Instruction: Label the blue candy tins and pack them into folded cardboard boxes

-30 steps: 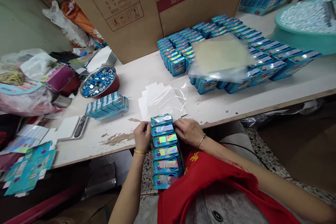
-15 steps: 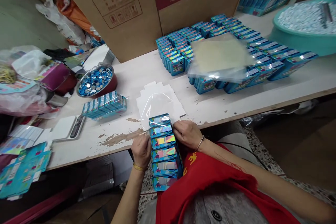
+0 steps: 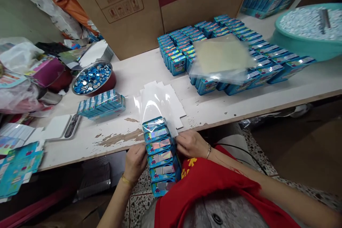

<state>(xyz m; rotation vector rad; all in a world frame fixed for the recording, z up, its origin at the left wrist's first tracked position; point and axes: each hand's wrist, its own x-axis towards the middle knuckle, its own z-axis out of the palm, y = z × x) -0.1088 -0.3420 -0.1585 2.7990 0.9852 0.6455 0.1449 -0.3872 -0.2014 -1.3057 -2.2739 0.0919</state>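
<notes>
A row of blue candy packs (image 3: 160, 158) with shiny tops stands at the table's near edge, against the red apron. Around its far end is a clear plastic bag (image 3: 153, 105), whose loose part spreads over white card pieces (image 3: 173, 101). My left hand (image 3: 135, 160) is closed at the row's left side, fingertips pinched at the bag's edge. On the opposite side my right hand (image 3: 191, 144) is also closed, its fingertips against the bag and packs. The fingertips of both hands are partly hidden.
A wrapped bundle of packs (image 3: 103, 104), a bowl of blue-and-silver pieces (image 3: 113, 80) and a white scale (image 3: 60, 127) sit left. Many blue packs (image 3: 177, 66) stand right, under clear bags (image 3: 224, 58). Behind are a cardboard box (image 3: 144, 32) and a teal basin (image 3: 294, 44).
The row of packs has shifted slightly left with both hands beside it. The clear bag's loose part has lifted and bulged above the white cards. The view has turned a little.
</notes>
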